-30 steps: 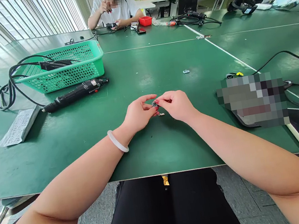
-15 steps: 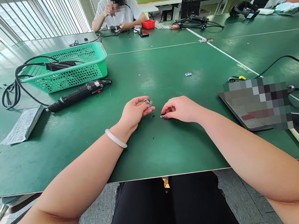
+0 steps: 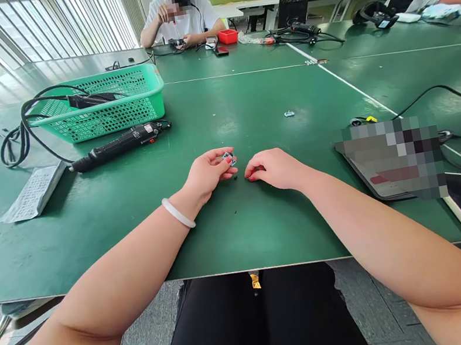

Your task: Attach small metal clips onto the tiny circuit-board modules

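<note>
Small silver-and-black rigid-looking part (image 3: 229, 159) is pinched by left hand (image 3: 204, 176); judged light, best edge-held. Right hand (image 3: 276, 167): grip cannot be told.

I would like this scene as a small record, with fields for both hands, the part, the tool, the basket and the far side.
Left hand: pinches the part
Part: small, details unclear
Right hand: fingertips low at the table, grip unclear
Tool: black, lying before the basket
Basket: green, black item inside
Far side: person, red box
</note>
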The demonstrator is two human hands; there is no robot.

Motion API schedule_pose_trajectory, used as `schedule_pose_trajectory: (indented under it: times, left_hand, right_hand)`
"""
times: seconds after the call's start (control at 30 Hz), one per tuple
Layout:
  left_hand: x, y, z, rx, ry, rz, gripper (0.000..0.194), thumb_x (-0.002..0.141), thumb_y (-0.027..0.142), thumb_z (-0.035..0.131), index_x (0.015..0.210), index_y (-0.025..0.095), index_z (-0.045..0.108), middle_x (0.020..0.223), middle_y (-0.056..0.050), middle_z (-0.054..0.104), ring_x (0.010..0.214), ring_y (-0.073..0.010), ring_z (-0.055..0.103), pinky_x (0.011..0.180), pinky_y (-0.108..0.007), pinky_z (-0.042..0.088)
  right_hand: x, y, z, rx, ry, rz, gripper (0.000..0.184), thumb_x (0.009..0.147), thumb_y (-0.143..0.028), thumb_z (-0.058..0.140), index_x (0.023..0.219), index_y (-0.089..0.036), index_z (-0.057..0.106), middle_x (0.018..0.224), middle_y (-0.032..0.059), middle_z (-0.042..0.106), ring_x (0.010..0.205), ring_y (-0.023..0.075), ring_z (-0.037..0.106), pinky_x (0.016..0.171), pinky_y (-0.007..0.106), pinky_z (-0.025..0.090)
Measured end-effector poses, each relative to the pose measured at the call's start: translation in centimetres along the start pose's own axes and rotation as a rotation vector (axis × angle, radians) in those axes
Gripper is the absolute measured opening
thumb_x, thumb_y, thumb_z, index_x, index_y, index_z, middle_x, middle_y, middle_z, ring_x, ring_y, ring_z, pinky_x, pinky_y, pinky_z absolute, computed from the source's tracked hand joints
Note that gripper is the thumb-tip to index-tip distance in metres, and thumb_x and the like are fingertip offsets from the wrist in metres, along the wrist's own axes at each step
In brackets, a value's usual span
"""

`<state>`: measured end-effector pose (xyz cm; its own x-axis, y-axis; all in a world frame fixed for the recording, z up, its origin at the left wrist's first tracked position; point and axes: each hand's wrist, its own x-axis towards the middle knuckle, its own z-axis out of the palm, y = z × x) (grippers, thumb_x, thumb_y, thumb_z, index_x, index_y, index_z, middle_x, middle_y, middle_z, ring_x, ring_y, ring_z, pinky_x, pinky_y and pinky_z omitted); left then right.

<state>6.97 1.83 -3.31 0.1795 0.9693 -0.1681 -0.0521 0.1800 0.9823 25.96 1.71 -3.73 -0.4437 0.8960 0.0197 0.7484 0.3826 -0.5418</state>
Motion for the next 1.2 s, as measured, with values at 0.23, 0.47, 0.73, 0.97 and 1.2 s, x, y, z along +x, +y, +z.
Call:
schedule_pose_trajectory:
  times: [0.23,0.47,0.73,0.97,1.2]
  left_hand:
    - [-0.1,-0.1,0.1,-0.01,-0.006,0.019,0.016,0.085,0.008,0.061,0.1,0.011,0.065,0.085,-0.004,0.069,0.065,-0.0074,0.064,0.068,-0.024,0.052]
    - [-0.2,-0.1,0.2,-0.053,-0.008,0.0,0.021,0.079,0.004,0.067,0.098,0.012,0.064,0.087,-0.004,0.069,0.07,-0.0094,0.066,0.08,-0.031,0.054]
    - [-0.3,-0.1,0.2,0.076,-0.041,0.04,0.027,0.075,-0.002,0.064,0.099,0.012,0.062,0.087,-0.005,0.068,0.071,-0.0114,0.067,0.079,-0.033,0.054]
    - [-0.5,-0.2,0.4,0.286,-0.074,0.13,0.028,0.07,0.007,0.071,0.096,0.015,0.064,0.086,-0.004,0.068,0.071,-0.0126,0.066,0.077,-0.033,0.053]
    - [-0.2,-0.7,0.4,0.365,-0.073,0.207,0.029,0.064,0.016,0.078,0.089,0.017,0.063,0.084,-0.003,0.069,0.077,-0.0145,0.065,0.08,-0.034,0.049]
  right_hand:
    - [0.1,0.2,-0.1,-0.035,-0.035,0.004,0.016,0.078,-0.012,0.055,0.074,-0.022,0.067,0.083,0.0002,0.066,0.075,0.014,0.057,0.068,0.028,0.042]
    - [-0.1,0.1,-0.2,-0.004,-0.054,-0.024,0.015,0.079,-0.012,0.05,0.072,-0.021,0.06,0.081,0.001,0.062,0.073,0.014,0.052,0.066,0.028,0.038]
    - [0.1,0.9,-0.3,0.368,0.09,0.168,0.007,0.076,-0.024,0.058,0.074,-0.019,0.063,0.075,-0.0001,0.064,0.068,0.0123,0.052,0.067,0.029,0.039]
    - [0.1,0.3,0.1,0.8,0.211,0.205,0.018,0.068,-0.031,0.072,0.073,-0.017,0.062,0.071,0.0026,0.066,0.06,0.0095,0.05,0.06,0.027,0.041]
    - [-0.3,-1.3,0.3,0.797,0.317,0.149,0.018,0.068,-0.032,0.072,0.069,-0.018,0.062,0.069,0.001,0.063,0.063,0.0108,0.051,0.064,0.029,0.043]
